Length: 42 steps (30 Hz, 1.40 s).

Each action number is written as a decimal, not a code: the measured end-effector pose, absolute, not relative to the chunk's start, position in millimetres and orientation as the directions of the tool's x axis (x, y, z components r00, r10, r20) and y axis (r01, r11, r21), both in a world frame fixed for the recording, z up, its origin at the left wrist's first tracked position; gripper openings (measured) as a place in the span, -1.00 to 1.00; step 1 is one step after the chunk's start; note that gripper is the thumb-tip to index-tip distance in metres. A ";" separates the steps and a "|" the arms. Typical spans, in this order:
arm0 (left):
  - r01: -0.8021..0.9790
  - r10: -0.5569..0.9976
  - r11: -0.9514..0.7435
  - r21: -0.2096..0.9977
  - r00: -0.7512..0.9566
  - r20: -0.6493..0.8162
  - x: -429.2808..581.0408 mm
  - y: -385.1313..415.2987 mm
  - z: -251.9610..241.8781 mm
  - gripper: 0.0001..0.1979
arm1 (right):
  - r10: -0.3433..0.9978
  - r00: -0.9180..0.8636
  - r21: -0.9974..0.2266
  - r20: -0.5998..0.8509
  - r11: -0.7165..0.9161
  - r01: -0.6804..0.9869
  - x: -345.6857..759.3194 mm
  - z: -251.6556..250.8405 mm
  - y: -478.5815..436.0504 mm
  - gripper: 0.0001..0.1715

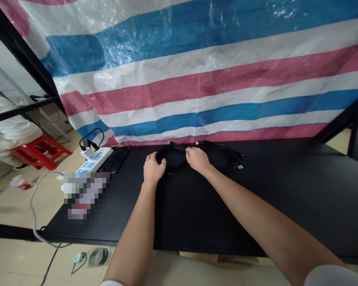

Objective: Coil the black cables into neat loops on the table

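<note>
Closest: the person's left forearm [136, 226] and right forearm [250, 212] reach forward from the bottom of the view, bare, with the right one angled in from the side and a white sleeve [334, 276] at its lower end.
Left hand [154, 169]: palm down, partly closed, fingers curled over the near left edge of the coil and apparently holding it.
Right hand [198, 159]: palm down, knuckles raised, fingers bent down where the two coils meet; it touches the cable, but I cannot tell whether it has a firm hold.
Cable: a left coil of black cable [171, 159] lies flat on the table between the hands' reach, and a right coil of black cable [219, 155] lies just beside it, past the right hand.
Table: a black tabletop [226, 210] runs under both hands and coils.
Left of the hands: a black phone [115, 159] lies beside a white power strip [94, 159], and a pixelated object [86, 194] sits nearer the table's edge.
Below the table: a grey cable [32, 206] loops down, and a tape roll [100, 257] lies on the floor [167, 270].
Farther left: a seated person in white [8, 127] is beside a red stool [41, 151].
Back: a striped blue, white and pink tarp [179, 79] hangs behind the table.
</note>
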<state>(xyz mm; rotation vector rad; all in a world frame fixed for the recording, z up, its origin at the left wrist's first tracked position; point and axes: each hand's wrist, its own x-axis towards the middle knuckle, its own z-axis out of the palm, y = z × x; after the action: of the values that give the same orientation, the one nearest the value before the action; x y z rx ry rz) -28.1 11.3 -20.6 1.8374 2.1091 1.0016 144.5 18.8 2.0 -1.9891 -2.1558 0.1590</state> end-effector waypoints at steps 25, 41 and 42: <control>0.736 0.809 -0.584 0.343 0.495 0.317 -9.2 -0.1 -19.0 -0.84 | 0.798 0.231 -0.580 0.557 0.174 0.796 236.0 -21.6 9.9 -0.80; 0.707 0.793 -0.604 0.366 0.489 0.364 -5.4 0.4 -21.5 -0.82 | 0.810 0.570 -0.565 0.134 -0.411 0.716 283.0 -27.2 0.0 -0.73; 0.713 0.799 -0.598 0.367 0.495 0.341 -5.1 0.4 -20.8 -0.82 | 0.797 0.591 -0.591 0.128 -0.417 0.691 283.4 -26.9 0.1 -0.74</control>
<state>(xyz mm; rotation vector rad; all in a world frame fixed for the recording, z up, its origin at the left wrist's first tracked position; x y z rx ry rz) -5.1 0.4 -20.8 2.5592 1.3082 0.7254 283.4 0.1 -26.9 -2.2146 -1.1744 0.2283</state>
